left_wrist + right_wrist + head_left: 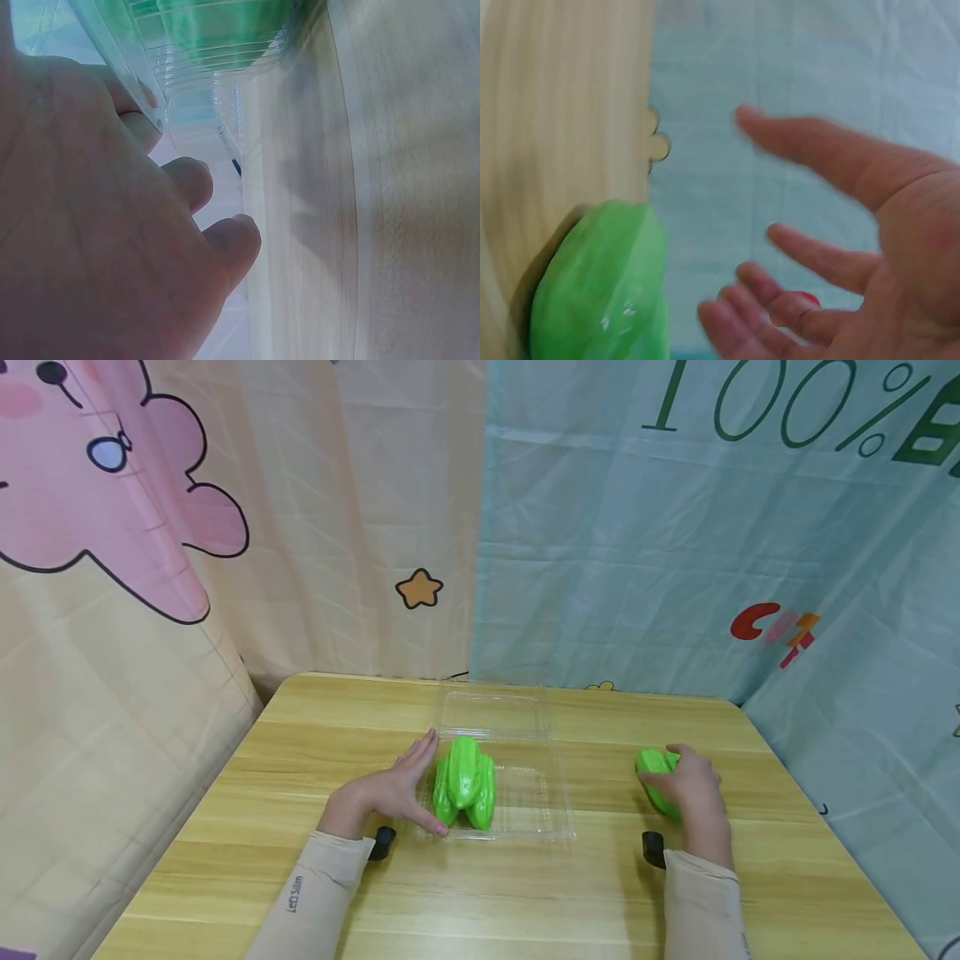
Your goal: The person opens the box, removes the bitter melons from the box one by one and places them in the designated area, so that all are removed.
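Observation:
A clear plastic clamshell box (525, 793) lies on the table with its lid (495, 714) folded back. In its left half sits a glossy green, deeply ridged star fruit (465, 777). My left hand (393, 789) rests at the box's left side, thumb by the front corner and fingers spread toward the back; in the left wrist view, fingertips touch the clear rim. To the right, a second green star fruit (660, 785) lies on the table. My right hand (692, 781) hovers over it, and the right wrist view shows fingers and thumb spread apart beside the star fruit (604, 289).
The wooden table (570, 893) has rounded back corners. Printed curtains (600, 568) hang behind it and at both sides. A black strap piece (382, 843) sits by my left wrist, another (654, 849) by the right.

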Motion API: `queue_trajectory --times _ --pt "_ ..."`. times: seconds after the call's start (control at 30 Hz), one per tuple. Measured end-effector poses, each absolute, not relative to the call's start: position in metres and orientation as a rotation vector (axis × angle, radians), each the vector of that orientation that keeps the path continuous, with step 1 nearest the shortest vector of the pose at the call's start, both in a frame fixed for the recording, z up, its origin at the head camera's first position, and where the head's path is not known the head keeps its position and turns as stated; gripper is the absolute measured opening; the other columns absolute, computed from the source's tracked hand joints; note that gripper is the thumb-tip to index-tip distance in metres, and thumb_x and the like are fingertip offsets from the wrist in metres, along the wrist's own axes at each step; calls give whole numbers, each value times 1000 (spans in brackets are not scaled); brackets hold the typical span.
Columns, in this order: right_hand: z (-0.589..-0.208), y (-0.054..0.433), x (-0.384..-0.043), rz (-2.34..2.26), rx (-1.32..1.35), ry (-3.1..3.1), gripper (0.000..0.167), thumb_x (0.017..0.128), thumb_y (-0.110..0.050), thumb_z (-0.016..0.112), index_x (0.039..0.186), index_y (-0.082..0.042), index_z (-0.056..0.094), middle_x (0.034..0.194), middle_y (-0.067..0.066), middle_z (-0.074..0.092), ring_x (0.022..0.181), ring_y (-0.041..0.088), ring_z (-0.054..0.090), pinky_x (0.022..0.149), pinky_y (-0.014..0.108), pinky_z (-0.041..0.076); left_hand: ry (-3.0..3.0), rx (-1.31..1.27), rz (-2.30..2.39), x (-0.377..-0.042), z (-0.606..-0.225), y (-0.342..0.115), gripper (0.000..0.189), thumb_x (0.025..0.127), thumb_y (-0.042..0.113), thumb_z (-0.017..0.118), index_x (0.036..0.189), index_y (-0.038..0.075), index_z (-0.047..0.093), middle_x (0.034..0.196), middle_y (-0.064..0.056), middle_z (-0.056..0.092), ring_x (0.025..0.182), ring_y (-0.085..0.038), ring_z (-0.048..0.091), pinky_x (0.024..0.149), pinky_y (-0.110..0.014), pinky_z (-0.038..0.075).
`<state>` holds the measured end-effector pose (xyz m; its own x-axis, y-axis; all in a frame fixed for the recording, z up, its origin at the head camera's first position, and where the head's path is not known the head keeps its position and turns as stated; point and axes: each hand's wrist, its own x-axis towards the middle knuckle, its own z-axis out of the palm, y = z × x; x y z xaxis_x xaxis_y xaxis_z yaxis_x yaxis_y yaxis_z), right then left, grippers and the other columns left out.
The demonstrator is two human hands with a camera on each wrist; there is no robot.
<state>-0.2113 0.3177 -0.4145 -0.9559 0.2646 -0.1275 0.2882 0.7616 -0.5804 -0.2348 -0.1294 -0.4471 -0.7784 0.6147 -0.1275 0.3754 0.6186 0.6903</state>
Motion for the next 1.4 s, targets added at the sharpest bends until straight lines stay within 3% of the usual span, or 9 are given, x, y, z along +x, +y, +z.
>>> queue_trajectory --times 0.2,0.33,0.43,0.7,1.4 --pt "-396 311 -206 -1585 203 2723 100 86 -40 81 161 -8 23 156 27 31 139 44 37 106 53 42 2490 801 941 -237 -448 -129 148 66 48 93 160 12 -15 164 -4 -24 150 -34 -18 117 -60 -3" --pt "-388 309 -203 -1756 0 2572 97 89 -29 80 162 -12 18 158 24 30 140 42 38 97 29 49 2490 802 941 -237 -447 -128 148 66 49 93 159 12 -16 165 -6 -24 150 -34 -18 117 -60 -2" --pt "-386 306 -202 -1816 -128 2473 96 90 -17 79 162 -10 16 159 25 27 140 46 37 87 20 52 2492 801 941 -237 -447 -128 148 66 49 93 159 11 -15 165 -9 -23 150 -35 -18 117 -61 -2" --pt "-384 295 -203 -1854 -308 2336 98 88 -5 78 162 -8 14 160 28 22 140 50 34 88 26 54 2495 786 953 -238 -449 -129 148 66 48 94 160 9 -14 165 -11 -22 149 -37 -17 116 -64 0" --pt "-400 247 -215 -1772 -391 2208 103 80 -7 86 160 -9 21 159 24 27 139 46 38 97 46 52 2487 814 920 -235 -448 -129 149 65 50 93 159 7 -15 164 -9 -23 149 -36 -18 117 -61 -2"
